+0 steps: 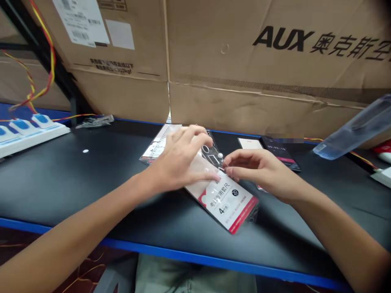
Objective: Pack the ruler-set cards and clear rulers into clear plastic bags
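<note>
Centrally, in the head view, a packet (233,205) slants over the middle of the tabletop (100,183), its printed end toward the front right. Its clear, glossy film wrinkles at the lower right corner. Inside is a white card (224,213) with a red band across its bottom, a big "4", a line of Chinese characters and a black disc reading "20". Farther up, a pale, hazy stretch shows beside a dark part with white-outlined shapes, a circle and a rectangle among them.

The left hand (179,158) arches over the upper part, hiding some of it; its thumb touches the packet, though I cannot tell whether the hand grips. The right hand (259,171) has its thumb and fingertips pinched on the packet's right edge. Behind the left hand lies another packet (155,145).
</note>
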Motion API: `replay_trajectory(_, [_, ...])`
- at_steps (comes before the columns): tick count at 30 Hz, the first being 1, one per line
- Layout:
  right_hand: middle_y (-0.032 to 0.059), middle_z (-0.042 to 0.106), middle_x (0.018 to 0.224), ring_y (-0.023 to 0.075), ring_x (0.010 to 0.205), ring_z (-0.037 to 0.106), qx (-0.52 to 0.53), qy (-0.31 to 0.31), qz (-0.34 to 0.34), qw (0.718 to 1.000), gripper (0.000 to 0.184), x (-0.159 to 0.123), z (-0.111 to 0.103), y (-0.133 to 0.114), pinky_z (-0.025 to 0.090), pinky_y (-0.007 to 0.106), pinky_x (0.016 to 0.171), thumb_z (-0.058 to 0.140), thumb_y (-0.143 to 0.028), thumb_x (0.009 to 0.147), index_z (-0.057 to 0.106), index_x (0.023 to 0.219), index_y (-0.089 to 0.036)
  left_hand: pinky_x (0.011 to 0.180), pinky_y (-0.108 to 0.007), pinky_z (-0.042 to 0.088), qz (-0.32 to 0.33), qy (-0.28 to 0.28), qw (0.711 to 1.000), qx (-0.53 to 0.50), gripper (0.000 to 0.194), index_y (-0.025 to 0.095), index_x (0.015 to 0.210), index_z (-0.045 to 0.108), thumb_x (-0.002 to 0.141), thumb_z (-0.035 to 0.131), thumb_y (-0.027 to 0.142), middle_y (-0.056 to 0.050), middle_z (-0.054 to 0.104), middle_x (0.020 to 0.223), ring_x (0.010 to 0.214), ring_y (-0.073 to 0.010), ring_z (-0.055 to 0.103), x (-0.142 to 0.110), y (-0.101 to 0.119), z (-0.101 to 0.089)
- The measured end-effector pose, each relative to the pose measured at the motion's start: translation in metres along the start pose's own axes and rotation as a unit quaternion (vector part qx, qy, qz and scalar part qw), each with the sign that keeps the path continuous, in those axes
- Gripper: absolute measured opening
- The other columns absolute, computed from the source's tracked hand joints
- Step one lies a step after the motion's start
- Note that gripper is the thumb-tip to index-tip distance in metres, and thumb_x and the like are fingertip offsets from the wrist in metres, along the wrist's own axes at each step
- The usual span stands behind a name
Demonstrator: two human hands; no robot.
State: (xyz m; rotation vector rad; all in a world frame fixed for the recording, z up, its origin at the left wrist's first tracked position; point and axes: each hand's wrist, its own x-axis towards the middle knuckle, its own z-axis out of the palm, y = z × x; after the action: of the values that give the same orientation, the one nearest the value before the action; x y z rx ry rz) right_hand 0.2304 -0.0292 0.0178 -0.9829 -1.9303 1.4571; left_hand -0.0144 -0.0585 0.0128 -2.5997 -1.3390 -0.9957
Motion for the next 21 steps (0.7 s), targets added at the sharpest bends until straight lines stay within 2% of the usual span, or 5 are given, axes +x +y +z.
replay_trajectory(2, [0.0013, 0.072, 0.086, 0.0153, 0.075, 0.064, -0.013, 0.041, -0.026, 0.999, 0.015, -0.002, -0.004, -0.004, 0.053, 0.026, 0.070, 0.077, -0.031, 0.083, 0.075, 0.094, -0.021, 0.104, -0.048, 0.037, -0.066, 0.077, 0.995, -0.016, 0.054, 0.023, 0.115, 0.055, 0.080, 0.077, 0.057, -0.009, 0.058, 0.126, 0.120, -0.0309, 0.051, 0.003, -0.011, -0.003])
replay_trajectory(5, [0.0028, 0.073, 0.089, 0.0176, 0.077, 0.067, -0.034, 0.090, -0.055, 0.994, 0.016, -0.005, -0.006, -0.009, 0.055, 0.027, 0.067, 0.078, -0.035, 0.083, 0.075, 0.092, -0.022, 0.099, -0.042, 0.045, -0.143, 0.127, 0.974, -0.125, 0.046, 0.021, 0.120, 0.053, 0.087, 0.073, 0.045, -0.010, 0.058, 0.126, 0.121, -0.0273, 0.054, 0.006, -0.024, -0.004])
replay_trajectory(12, [0.0036, 0.073, 0.085, 0.0188, 0.073, 0.067, -0.138, 0.184, -0.106, 0.967, 0.015, -0.010, -0.009, -0.009, 0.054, 0.028, 0.061, 0.075, -0.034, 0.083, 0.074, 0.093, -0.022, 0.091, -0.039, 0.053, -0.240, 0.040, 0.866, -0.436, 0.031, 0.017, 0.112, 0.060, 0.089, 0.071, 0.036, -0.009, 0.069, 0.114, 0.108, -0.0262, 0.066, 0.006, -0.025, -0.001])
replay_trajectory(15, [0.0029, 0.073, 0.085, 0.0180, 0.071, 0.066, -0.181, 0.199, -0.136, 0.954, 0.013, -0.010, -0.013, -0.010, 0.053, 0.028, 0.062, 0.075, -0.029, 0.082, 0.074, 0.094, -0.023, 0.092, -0.039, 0.052, -0.245, 0.041, 0.835, -0.490, 0.029, 0.017, 0.109, 0.063, 0.087, 0.074, 0.032, -0.007, 0.070, 0.110, 0.107, -0.0251, 0.066, 0.005, -0.025, -0.002])
replay_trajectory(21, [0.0034, 0.073, 0.106, 0.0173, 0.075, 0.064, -0.228, 0.165, -0.177, 0.943, 0.015, -0.013, -0.024, -0.010, 0.052, 0.033, 0.072, 0.071, -0.025, 0.086, 0.074, 0.101, -0.026, 0.092, -0.034, 0.050, -0.243, 0.026, 0.790, -0.562, 0.023, 0.018, 0.099, 0.066, 0.083, 0.078, 0.029, -0.005, 0.072, 0.107, 0.103, -0.0218, 0.067, 0.005, -0.025, -0.006])
